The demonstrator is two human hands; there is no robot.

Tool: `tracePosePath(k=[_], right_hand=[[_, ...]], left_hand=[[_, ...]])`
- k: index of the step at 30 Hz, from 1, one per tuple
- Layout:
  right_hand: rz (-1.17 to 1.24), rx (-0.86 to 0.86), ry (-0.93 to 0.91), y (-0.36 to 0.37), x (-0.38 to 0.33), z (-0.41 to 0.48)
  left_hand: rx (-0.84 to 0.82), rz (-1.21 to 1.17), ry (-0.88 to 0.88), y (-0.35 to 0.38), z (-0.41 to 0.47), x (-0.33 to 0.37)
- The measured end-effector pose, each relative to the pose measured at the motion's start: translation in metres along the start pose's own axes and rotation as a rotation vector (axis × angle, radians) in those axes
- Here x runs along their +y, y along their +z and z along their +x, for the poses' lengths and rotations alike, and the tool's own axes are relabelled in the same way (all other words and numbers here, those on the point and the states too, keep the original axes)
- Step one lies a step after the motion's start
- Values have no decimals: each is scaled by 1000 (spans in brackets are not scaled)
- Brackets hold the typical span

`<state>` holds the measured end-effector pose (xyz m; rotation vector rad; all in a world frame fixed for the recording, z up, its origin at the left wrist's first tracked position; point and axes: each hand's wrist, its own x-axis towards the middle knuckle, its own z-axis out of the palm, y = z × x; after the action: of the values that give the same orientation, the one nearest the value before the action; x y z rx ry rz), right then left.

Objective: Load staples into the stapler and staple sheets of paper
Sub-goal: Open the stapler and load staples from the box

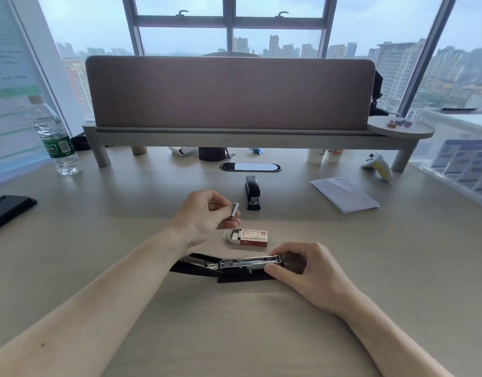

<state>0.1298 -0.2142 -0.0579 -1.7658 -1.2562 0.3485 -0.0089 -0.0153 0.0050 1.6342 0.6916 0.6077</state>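
A black stapler lies flipped wide open on the desk, its metal staple channel facing up. My right hand grips its right end. My left hand hovers above and behind it, pinching a short strip of staples between thumb and fingers. A small red-and-white staple box lies open just behind the stapler, with staples showing at its left end. A stack of white paper sheets rests at the right. A second black stapler, closed, stands farther back.
A water bottle stands at the back left, a black object at the left edge. A raised shelf with a partition spans the back, with cups beneath it and a white controller at the right.
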Motion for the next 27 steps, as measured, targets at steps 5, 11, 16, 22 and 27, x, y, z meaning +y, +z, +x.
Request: tracePosePath(k=[5,11,16,22,27], right_hand=[[-4,17,19,-1,-5,0],[189,151,91,-1,-6,9],[274,145,208,3,-12,21],[365,121,307,6,-17,31],[370,116,315,7,-18,33]], left_hand=[[-10,-4,37,10,-7,0],[-101,325,241,20,-17,-8],[-86,724,615,23,-21,-11],[-91,880,835,27,-22,-14],[-21,1114,1068,28,-25,-15]])
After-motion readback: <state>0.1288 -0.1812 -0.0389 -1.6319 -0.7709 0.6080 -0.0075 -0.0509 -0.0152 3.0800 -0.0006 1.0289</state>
